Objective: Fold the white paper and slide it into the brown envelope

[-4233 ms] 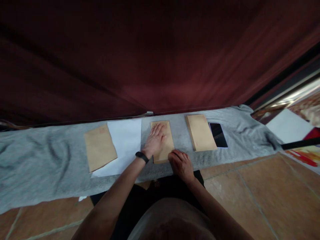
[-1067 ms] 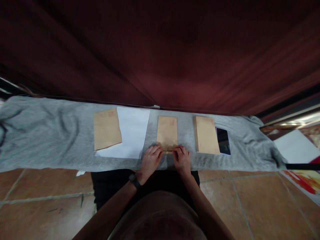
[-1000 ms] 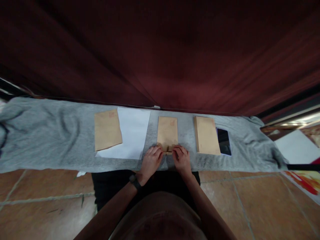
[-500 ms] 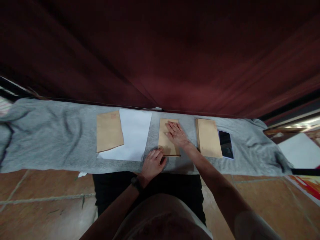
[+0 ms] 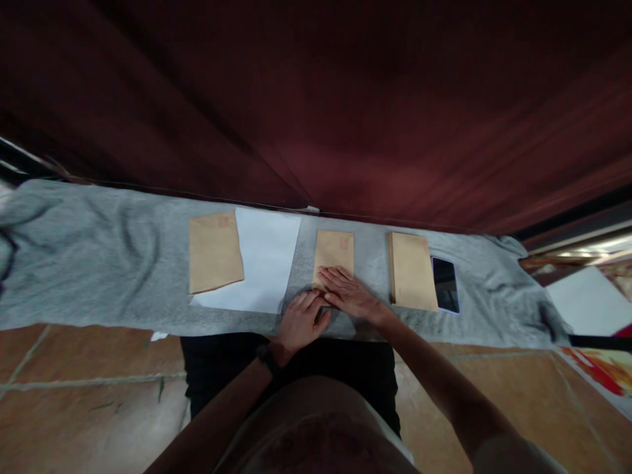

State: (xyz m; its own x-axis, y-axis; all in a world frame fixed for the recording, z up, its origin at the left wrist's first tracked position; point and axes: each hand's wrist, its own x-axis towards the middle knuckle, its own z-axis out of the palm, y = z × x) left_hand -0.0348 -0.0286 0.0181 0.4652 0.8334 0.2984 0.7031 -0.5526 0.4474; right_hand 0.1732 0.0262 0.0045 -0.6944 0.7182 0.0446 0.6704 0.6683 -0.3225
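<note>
A brown paper envelope [image 5: 334, 247] with a small red print in its top right corner lies in front of me on grey cloth. My right hand [image 5: 349, 295] is flat on its lower half, fingers stretched out to the left. At the lower left corner, my left hand [image 5: 303, 320] rests with fingertips against the envelope and its thumb apart; it wears a dark wristband. The two hands nearly meet at the lower edge, which they partly cover.
To the left, another brown envelope [image 5: 216, 253] overlaps a white sheet [image 5: 266, 260]. On the right sits a stack of brown envelopes [image 5: 413, 271] beside a dark phone [image 5: 446, 284]. Grey cloth [image 5: 113, 257] covers the narrow surface, with a dark red curtain [image 5: 316, 131] behind it.
My right hand has slid down the envelope toward me, uncovering the red print at the top. My left hand has stayed at the lower left corner.
</note>
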